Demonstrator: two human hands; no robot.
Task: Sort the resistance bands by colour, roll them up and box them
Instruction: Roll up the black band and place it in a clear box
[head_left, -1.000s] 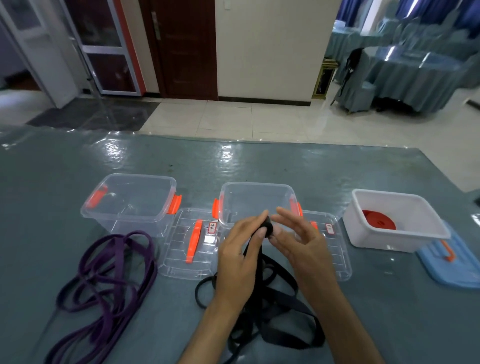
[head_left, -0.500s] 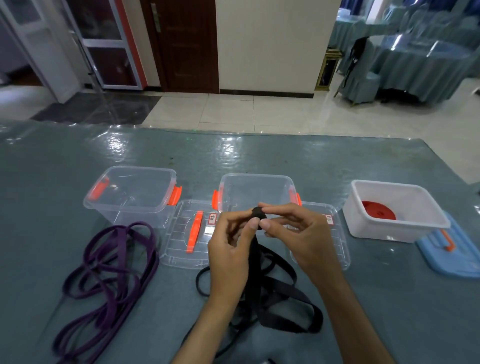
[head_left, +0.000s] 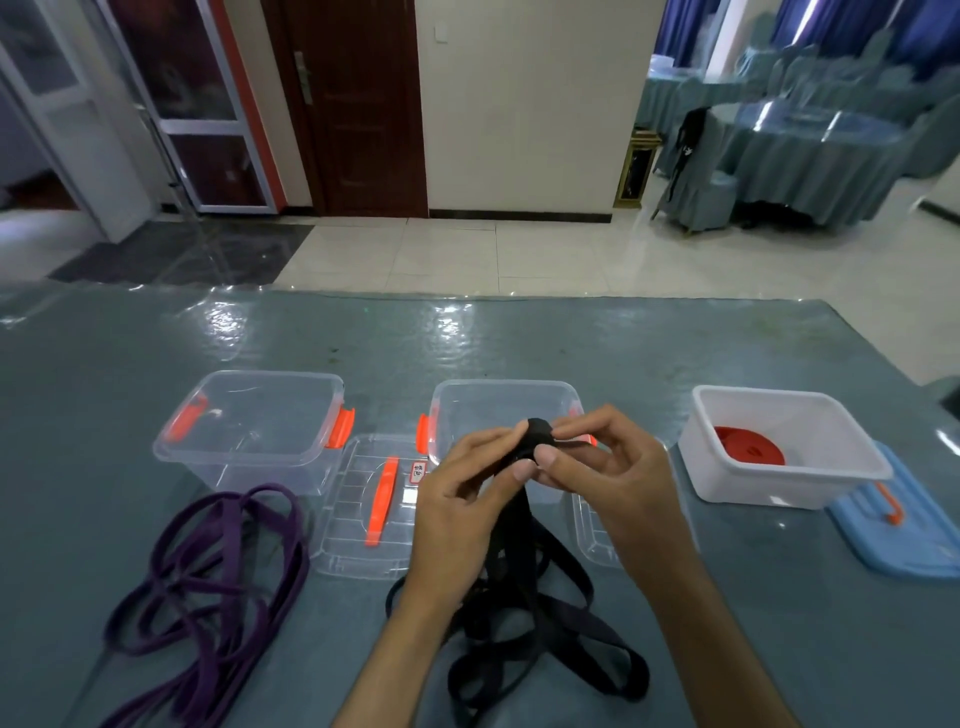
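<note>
Grip: both hands, left (head_left: 457, 499) & right (head_left: 608, 467), pinch a small rolled end of the black band (head_left: 537, 434), held above the table (head_left: 571, 343).
Black band: rest hangs down from the grip to a loose heap (head_left: 545, 634) on the table, near the person.
Behind grip: clear box (head_left: 506, 410), orange clips, nothing seen inside.
Left of grip: clear lid (head_left: 374, 509) flat; further left, 2nd clear box (head_left: 254, 426); purple band (head_left: 218, 582) loose in front of it.
Right of grip: white box (head_left: 779, 447) w/ rolled red band (head_left: 748, 444) inside; blue lid (head_left: 898, 535) just beyond it.
</note>
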